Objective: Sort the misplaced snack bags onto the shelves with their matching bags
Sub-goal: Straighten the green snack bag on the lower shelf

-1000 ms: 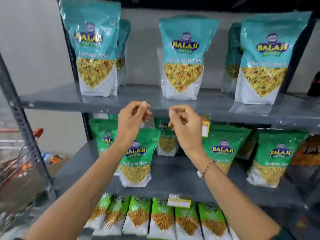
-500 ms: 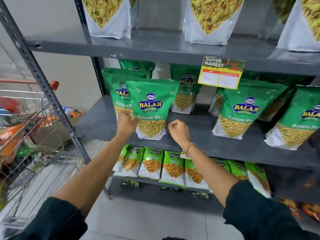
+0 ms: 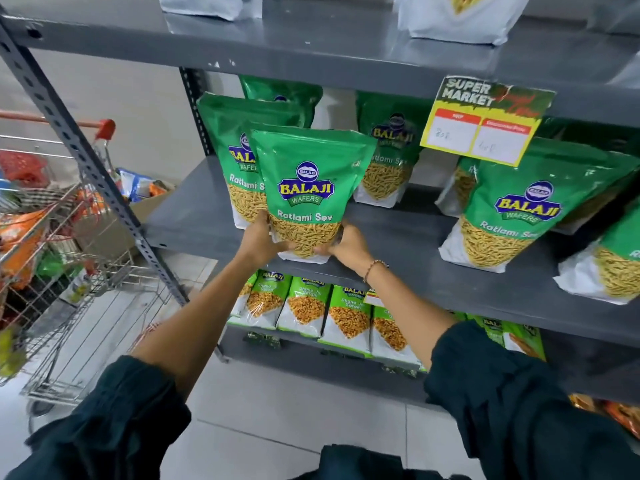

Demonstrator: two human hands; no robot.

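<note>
A green Ratlami Sev bag [image 3: 308,178] stands upright at the front of the grey middle shelf [image 3: 408,237]. My left hand [image 3: 261,237] grips its lower left side and my right hand [image 3: 348,242] grips its lower right side. More green Ratlami Sev bags stand behind it [image 3: 225,140] and to the right [image 3: 519,209]. The shelf below holds a row of light-green Chana Jor Garam bags [image 3: 348,317]. On the top shelf only the white bottoms of bags [image 3: 453,19] show.
A yellow price tag [image 3: 485,123] hangs from the top shelf's edge. A wire shopping cart [image 3: 52,244] with mixed snack bags stands at the left beside the slotted shelf post [image 3: 86,161]. A cardboard box [image 3: 145,206] with bags sits behind the post.
Both hands dropped from the top shelf's edge to the middle shelf and closed on the front Ratlami Sev bag. The view tilted down and moved closer.
</note>
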